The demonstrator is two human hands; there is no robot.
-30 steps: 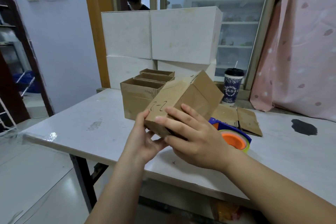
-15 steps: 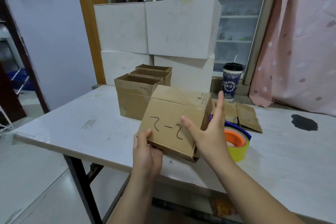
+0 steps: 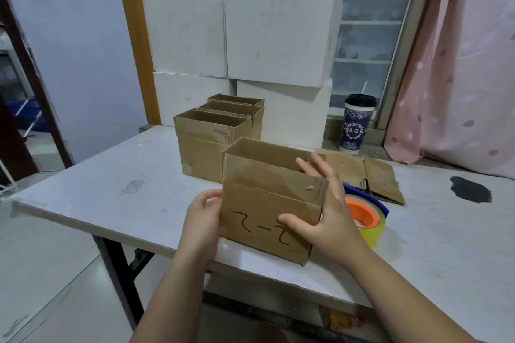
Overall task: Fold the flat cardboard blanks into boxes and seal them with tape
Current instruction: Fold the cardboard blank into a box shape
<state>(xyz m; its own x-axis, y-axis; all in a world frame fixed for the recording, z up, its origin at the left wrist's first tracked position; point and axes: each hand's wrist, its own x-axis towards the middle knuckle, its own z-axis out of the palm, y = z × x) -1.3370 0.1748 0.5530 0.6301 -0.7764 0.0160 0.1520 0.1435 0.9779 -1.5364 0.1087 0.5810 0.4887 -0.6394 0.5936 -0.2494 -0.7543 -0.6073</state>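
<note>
A brown cardboard box with "2-2" written on its front stands upright and open-topped near the table's front edge. My left hand grips its left side. My right hand holds its right side, thumb on the front face and fingers along the right wall. Behind it stand three more open-topped cardboard boxes in a row. A flat cardboard blank lies to the right rear. A tape roll with an orange core sits just right of my right hand, partly hidden by it.
Several large white boxes are stacked at the table's back. A paper cup with a black lid stands on the window sill. A dark stain marks the right of the table. A person is visible behind the white boxes. Pink curtain at right.
The box was turned from lying tilted in my hands to standing upright with its open top up, resting on the table. Both hands shifted to its sides.
</note>
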